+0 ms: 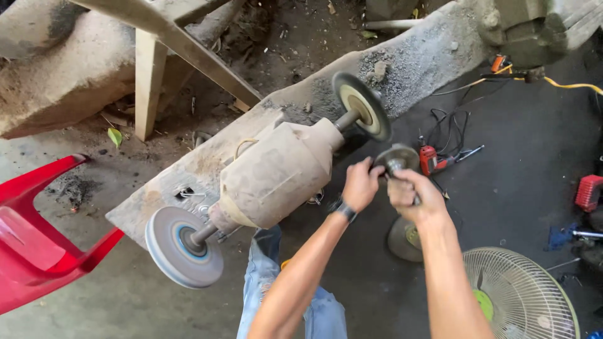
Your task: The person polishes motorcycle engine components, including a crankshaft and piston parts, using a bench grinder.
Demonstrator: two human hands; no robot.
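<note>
A dusty bench grinder (276, 172) sits on a rough concrete slab (402, 63), with a grey wheel (182, 246) on its near shaft and a dark disc (362, 105) on its far shaft. Just right of the grinder I hold a small round metal disc on a short spindle (397, 157). My left hand (360, 184) pinches its left edge. My right hand (411, 198) is wrapped around the spindle below the disc. A dark watch is on my left wrist.
A red plastic chair (38, 232) stands at the left. A loose grinding disc (405, 238) lies on the dark floor under my right arm. A floor fan (521, 295) is at lower right. A red power tool (433, 160), cables and a wooden frame (151, 75) surround the slab.
</note>
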